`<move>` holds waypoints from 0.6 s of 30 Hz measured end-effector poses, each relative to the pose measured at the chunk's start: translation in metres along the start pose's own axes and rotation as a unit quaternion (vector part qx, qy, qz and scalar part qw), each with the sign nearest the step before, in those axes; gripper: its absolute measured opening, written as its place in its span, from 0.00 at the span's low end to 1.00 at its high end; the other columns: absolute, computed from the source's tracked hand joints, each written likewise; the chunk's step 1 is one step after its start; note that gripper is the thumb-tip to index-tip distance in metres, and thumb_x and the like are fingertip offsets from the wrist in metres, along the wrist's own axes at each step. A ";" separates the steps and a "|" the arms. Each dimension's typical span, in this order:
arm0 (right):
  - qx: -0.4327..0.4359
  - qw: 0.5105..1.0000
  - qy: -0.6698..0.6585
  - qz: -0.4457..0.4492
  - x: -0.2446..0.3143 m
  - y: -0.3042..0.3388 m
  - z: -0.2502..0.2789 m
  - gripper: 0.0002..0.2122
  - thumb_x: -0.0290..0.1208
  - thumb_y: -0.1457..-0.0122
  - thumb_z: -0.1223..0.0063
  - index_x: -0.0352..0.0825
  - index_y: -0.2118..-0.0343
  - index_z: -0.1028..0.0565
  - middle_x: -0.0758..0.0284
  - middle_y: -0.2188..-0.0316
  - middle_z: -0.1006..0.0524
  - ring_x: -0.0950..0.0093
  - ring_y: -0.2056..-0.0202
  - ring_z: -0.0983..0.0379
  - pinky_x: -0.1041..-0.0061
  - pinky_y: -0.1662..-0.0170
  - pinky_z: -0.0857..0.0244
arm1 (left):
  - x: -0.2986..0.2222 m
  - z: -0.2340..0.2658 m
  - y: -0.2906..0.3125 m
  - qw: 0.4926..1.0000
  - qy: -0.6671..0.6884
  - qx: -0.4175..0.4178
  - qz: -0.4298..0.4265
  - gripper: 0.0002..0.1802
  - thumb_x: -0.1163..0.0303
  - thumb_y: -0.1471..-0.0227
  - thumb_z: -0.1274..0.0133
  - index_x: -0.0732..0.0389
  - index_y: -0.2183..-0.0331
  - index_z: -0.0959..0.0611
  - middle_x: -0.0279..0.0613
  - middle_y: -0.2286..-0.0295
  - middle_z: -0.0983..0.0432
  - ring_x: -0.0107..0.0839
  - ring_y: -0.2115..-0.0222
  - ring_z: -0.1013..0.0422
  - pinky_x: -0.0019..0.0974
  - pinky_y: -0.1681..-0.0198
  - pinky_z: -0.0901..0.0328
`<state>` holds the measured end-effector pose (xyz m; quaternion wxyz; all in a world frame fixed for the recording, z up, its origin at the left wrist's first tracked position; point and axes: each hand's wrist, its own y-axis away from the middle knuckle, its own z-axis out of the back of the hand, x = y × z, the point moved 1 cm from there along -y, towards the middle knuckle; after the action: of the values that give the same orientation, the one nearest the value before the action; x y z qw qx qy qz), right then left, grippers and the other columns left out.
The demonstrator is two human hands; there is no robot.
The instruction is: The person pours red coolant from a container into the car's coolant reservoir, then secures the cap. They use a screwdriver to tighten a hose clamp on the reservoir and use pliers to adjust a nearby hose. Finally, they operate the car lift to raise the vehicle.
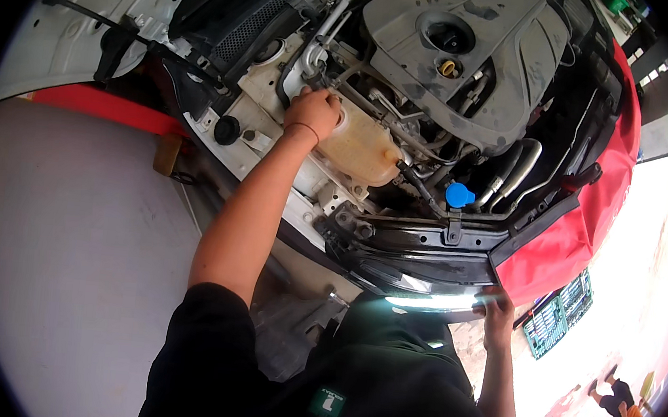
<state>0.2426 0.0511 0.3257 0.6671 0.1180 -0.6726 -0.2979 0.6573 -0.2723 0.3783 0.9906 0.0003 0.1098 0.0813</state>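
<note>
A yellowed, translucent coolant reservoir (359,149) sits at the side of the engine bay. At its upper end is my left hand (313,114), its fingers curled beside a round neck. Whatever those fingers close on is hidden beneath the hand. Along the car's front edge, below the headlight, glows a bright white light bar (431,302). My right hand (496,312) is closed at the right end of the bar, its fingers partly dark and hard to make out. A round black cap (228,129) lies on the white bodywork left of my forearm.
A large grey engine cover (467,53) fills the far middle. Near the front stands a blue washer cap (459,195). Red covering (560,252) drapes the right side of the nose. An open green tool case (559,314) lies on the floor; a person (623,404) is farther off.
</note>
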 end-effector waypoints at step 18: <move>-0.097 0.990 -0.030 0.096 -0.058 -0.072 -0.009 0.06 0.25 0.43 0.57 0.33 0.66 0.27 0.70 0.80 0.27 0.86 0.88 0.41 0.84 0.86 0.47 | -0.001 0.016 0.045 0.976 0.094 -0.169 -0.100 0.13 0.63 0.47 0.46 0.61 0.62 0.20 0.49 0.63 0.25 0.50 0.61 0.29 0.45 0.57 0.34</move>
<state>0.2393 0.0240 0.2372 0.6802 -0.0216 -0.6687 -0.2996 0.6523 -0.2279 0.3948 0.9646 -0.1858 0.1869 -0.0009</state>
